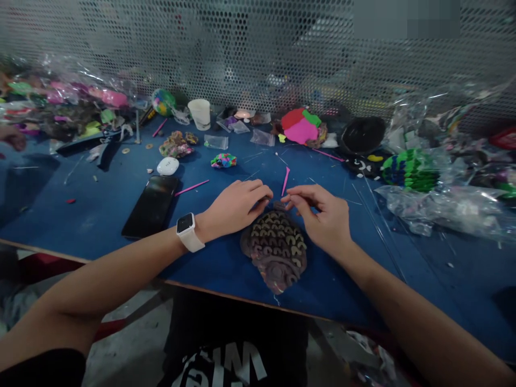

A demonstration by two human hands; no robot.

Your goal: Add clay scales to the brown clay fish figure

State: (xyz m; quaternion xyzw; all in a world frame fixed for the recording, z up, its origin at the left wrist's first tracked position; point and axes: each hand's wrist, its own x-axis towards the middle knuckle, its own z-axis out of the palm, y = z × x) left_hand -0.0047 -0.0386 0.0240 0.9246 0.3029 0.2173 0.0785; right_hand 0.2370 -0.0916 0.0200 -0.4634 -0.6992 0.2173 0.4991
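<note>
A brown clay fish lies on the blue table, its head toward me and its back covered in rows of curved scales. At the fish's far, tail end, my left hand is closed in a pinch; a dark bit seems to show at the fingertips, too small to name. Across from it, my right hand pinches thumb against forefinger by the tail's right side. What those fingers hold, if anything, cannot be made out. A pink modelling tool lies just beyond the hands.
A black phone, a white earbud case and another pink tool lie left. Behind stand a paper cup and coloured clay. Plastic bags spread right. Another person's hand shows far left. Perforated metal rises behind.
</note>
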